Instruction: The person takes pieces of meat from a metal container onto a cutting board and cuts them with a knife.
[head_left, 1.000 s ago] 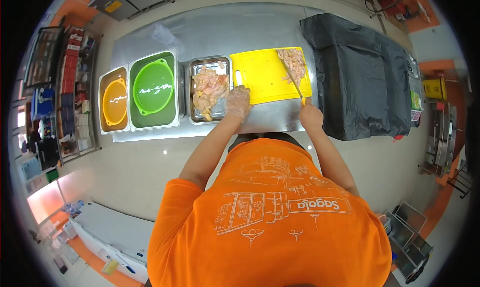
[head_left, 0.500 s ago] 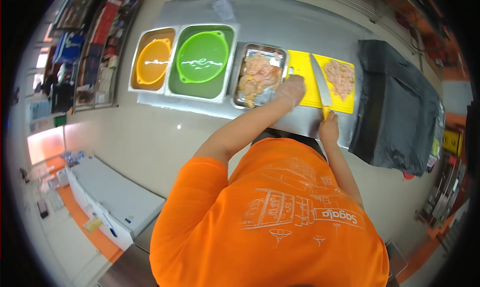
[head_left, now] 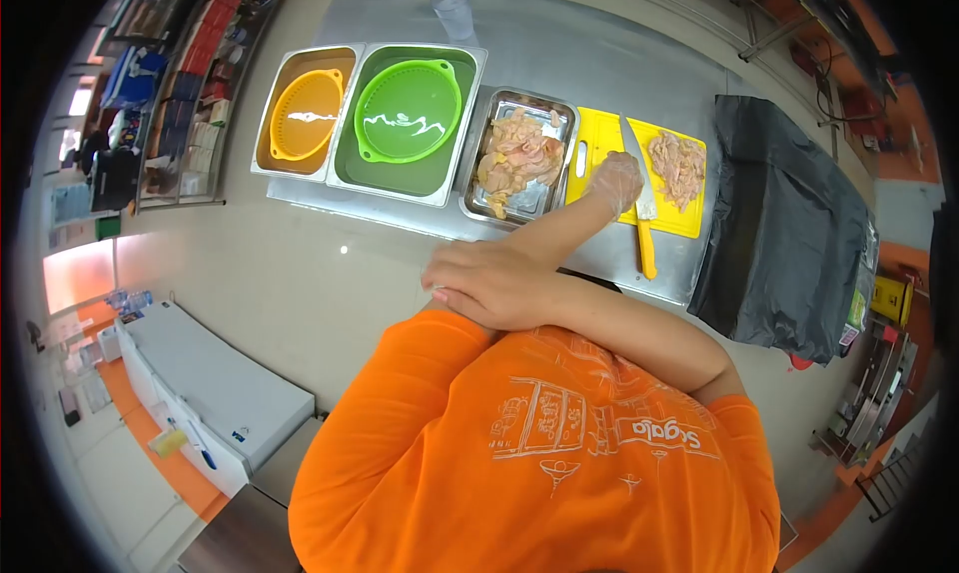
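My left hand [head_left: 615,180], in a clear plastic glove, is closed with curled fingers over the yellow cutting board [head_left: 599,130], just left of the knife blade. Whether anything is inside it is hidden. My right hand [head_left: 489,281] is bare and crosses my body, its fingers wrapped round my left forearm near the elbow. The knife [head_left: 647,248] lies on the board, its yellow handle sticking out over the near edge. Right of its blade sits a pile of cut raw chicken [head_left: 677,168]. More raw chicken pieces [head_left: 522,153] lie in a metal tray [head_left: 468,201] left of the board.
Two metal pans stand at the left, one with an orange strainer [head_left: 277,123], one with a green strainer [head_left: 366,123]. A clear plastic cup [head_left: 454,13] is at the back of the steel table [head_left: 559,43]. A black-covered object [head_left: 779,223] stands at the right.
My right hand has let go of the knife handle and moved left onto my left forearm. My left hand has shifted right, from beside the tray to beside the knife blade.
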A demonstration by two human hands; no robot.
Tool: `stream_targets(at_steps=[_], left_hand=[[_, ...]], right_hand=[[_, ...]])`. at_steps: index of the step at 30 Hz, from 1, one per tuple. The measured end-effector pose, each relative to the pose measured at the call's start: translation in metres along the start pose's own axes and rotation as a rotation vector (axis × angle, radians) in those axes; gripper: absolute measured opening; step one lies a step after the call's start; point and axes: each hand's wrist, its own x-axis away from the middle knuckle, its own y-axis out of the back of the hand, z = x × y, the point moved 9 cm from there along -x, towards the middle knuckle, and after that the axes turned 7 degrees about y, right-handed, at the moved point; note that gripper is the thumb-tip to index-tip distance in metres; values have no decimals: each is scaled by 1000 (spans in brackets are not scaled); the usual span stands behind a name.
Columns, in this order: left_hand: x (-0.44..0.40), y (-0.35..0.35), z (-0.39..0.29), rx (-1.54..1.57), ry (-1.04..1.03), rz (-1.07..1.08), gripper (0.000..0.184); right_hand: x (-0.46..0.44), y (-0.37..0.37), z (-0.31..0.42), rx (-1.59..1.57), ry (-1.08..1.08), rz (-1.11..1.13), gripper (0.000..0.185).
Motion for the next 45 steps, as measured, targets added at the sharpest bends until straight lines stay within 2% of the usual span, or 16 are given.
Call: stream_targets(at_steps=[2,7,9,11,13,17,20,23,27,33,35,38,39,42,43,45], left_hand=[[1,6,6,83,38,18,16],[37,15,47,232,116,53,19],[50,20,77,301,167,-22,17],[65,25,119,316,260,-114,13],[83,44,170,257,445,-157,13],[79,0,252,205,606,-177,16],[36,41,230,232,469,-106,17],[-8,25,199,286,476,255,27],[-34,-19,193,296,563,224,25],[-44,-54,191,128,352,165,27],[-43,-22,172,472,421,189,29],[-29,16,103,1093,534,440,33],[-51,1,82,918,130,301,43],[-46,-16,49,755,0,122,51],[-42,-30,45,735,16,254,57],[-19,-24,50,665,-39,175,53]], right_hand=[[6,-19,-16,-16,-31,144,21],[75,45,-39,362,-252,-46,18],[137,69,-67,438,-503,-33,20],[231,89,-105,254,-911,-319,20],[339,89,-143,479,-1264,-301,28],[408,70,-153,756,-1253,-295,40],[414,56,-165,757,-1290,-355,43],[406,60,-179,801,-1356,-427,38],[414,68,-188,753,-1464,-430,33],[413,67,-175,677,-1372,-643,22],[417,65,-153,653,-1327,-733,18],[429,54,-124,577,-1382,-769,18],[433,50,-115,566,-1377,-796,18],[433,47,-94,605,-1304,-864,18],[435,45,-92,583,-1314,-879,19],[432,42,-96,524,-1322,-903,23]])
